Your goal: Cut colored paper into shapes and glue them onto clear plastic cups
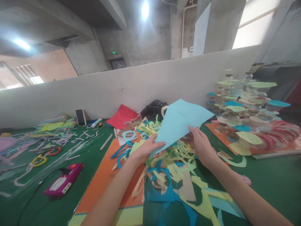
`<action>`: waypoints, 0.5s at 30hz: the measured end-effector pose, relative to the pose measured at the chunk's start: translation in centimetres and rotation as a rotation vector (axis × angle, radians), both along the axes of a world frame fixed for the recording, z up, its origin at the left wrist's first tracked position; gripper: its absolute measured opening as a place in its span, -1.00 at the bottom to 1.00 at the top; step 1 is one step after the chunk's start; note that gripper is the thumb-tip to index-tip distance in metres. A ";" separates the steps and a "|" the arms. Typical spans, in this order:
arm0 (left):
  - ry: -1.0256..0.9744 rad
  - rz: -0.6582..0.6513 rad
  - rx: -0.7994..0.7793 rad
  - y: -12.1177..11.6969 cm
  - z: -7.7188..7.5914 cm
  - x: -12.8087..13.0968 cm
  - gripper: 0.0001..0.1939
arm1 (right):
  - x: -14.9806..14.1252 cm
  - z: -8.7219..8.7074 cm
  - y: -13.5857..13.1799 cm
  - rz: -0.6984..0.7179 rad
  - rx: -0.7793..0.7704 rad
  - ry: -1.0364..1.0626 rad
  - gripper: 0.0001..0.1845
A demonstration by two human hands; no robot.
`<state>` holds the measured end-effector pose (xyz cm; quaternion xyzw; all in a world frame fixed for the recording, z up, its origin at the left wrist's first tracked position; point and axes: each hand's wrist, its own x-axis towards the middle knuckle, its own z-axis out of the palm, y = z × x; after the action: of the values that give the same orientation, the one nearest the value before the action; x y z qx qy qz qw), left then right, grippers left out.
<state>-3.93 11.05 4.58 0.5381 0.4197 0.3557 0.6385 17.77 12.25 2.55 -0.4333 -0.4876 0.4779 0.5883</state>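
Observation:
Between both hands a light blue sheet of paper (182,121) is held up, tilted, its right edge curved. My left hand (148,147) grips its lower left corner, thumb on top and the other fingers partly underneath. On the lower right edge, my right hand (201,142) pinches the paper between thumb and fingers. Below the sheet lies a heap of yellow-green and blue paper scraps (172,163), partly hidden by it. Under my left forearm is an orange sheet (101,175). A dark blue piece with cut-out holes (162,193) rests in front of the heap.
A stack of clear cups and paper discs (244,106) stands at the right. To the left lie scissors (39,160), a magenta device (64,180) with a cable, and paper strips (54,124). A phone (81,117) leans on the white partition (94,91). A black bag (154,108) sits behind the scraps.

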 end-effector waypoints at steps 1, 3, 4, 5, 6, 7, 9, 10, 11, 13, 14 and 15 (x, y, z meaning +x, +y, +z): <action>-0.006 0.012 0.017 0.0 0.0 0.0 -0.59 | -0.2 0.4 -0.2 0.005 -0.038 0.042 -0.60; -0.017 0.049 0.022 0.1 -0.1 -0.1 -0.57 | -0.6 1.2 -0.7 -0.005 -0.134 0.105 -0.66; -0.021 0.068 0.014 0.2 -0.1 -0.1 -0.55 | -0.8 1.6 -0.9 -0.012 -0.177 0.099 -0.67; -0.021 0.080 0.006 0.2 -0.2 -0.2 -0.53 | -0.9 1.9 -1.1 -0.021 -0.217 0.076 -0.69; -0.018 0.084 0.000 0.2 -0.3 -0.2 -0.51 | -1.0 2.1 -1.3 -0.029 -0.250 0.050 -0.69; -0.010 0.080 -0.005 0.2 -0.4 -0.2 -0.51 | -1.1 2.2 -1.4 -0.034 -0.268 0.029 -0.70; 0.009 0.061 -0.004 0.1 -0.5 -0.1 -0.50 | -1.1 2.2 -1.5 -0.020 -0.256 0.006 -0.71; 0.018 0.051 0.000 0.1 -0.5 0.0 -0.49 | -1.0 2.1 -1.5 -0.009 -0.236 -0.001 -0.72; 0.025 0.043 0.004 0.1 -0.5 0.1 -0.48 | -1.0 2.0 -1.5 0.000 -0.218 -0.004 -0.72; 0.038 0.028 0.014 0.0 -0.5 0.2 -0.46 | -0.8 1.9 -1.4 0.006 -0.201 -0.011 -0.72; 0.045 0.023 0.022 0.0 -0.4 0.2 -0.46 | -0.7 1.8 -1.3 0.007 -0.202 -0.015 -0.71; 0.051 0.018 0.031 -0.1 -0.3 0.2 -0.46 | -0.7 1.8 -1.2 0.007 -0.206 -0.015 -0.70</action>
<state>-3.71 10.99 4.29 0.5530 0.4351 0.3540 0.6160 17.09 11.02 4.30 -0.4934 -0.4419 0.5243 0.5351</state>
